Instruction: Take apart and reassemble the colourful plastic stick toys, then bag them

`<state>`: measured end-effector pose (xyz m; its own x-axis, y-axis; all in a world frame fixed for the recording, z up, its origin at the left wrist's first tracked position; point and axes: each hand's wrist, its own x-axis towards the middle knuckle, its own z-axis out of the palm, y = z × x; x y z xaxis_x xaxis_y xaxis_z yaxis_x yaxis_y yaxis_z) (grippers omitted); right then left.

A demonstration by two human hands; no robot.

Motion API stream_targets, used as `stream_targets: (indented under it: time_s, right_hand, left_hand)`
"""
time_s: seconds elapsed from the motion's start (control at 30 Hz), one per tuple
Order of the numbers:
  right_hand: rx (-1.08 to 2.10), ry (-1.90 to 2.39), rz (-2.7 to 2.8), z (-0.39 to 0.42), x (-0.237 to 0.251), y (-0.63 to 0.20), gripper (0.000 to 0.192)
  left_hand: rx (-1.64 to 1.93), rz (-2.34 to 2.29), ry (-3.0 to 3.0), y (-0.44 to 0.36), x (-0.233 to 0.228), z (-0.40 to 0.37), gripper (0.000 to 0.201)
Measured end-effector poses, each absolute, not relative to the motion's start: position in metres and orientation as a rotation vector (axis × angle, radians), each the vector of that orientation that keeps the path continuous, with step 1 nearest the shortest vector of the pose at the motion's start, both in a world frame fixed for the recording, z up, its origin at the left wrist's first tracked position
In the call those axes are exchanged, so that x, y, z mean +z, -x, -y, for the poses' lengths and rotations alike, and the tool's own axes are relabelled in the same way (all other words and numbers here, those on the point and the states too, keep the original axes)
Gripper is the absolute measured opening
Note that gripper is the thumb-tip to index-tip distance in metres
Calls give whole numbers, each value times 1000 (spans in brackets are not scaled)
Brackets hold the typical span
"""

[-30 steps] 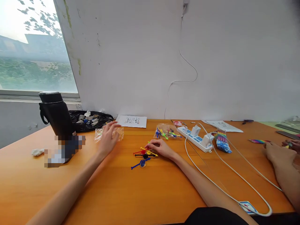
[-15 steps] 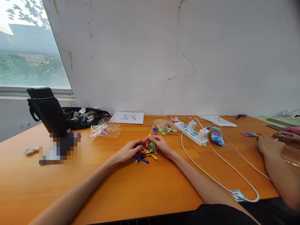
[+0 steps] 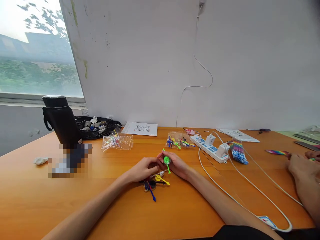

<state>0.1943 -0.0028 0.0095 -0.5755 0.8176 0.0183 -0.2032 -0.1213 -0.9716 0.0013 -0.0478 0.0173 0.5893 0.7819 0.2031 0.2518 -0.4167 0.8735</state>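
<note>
1. My left hand (image 3: 142,169) and right hand (image 3: 178,164) meet mid-table, fingertips pinched together on a small green plastic spinner with a pointed stem (image 3: 167,161).
2. A loose pinch could drop it onto the yellow, blue and black spinners (image 3: 153,182) just beneath.
3. The bare orange wooden table (image 3: 125,213) is open near me; the white cable (image 3: 240,196) crowds my right.
</note>
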Motion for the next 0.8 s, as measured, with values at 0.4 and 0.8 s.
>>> stream_targets:
  time_s: [0.4,0.8]
  right_hand:
    - [1580,754,1313,-11,20,-205,38]
    - [1236,713,1626,-10,21,-201,34]
  left_hand:
    - [736,-771,-2122,-3,21,53,27]
    - [1199,-758,-1290,-5,15,37,34]
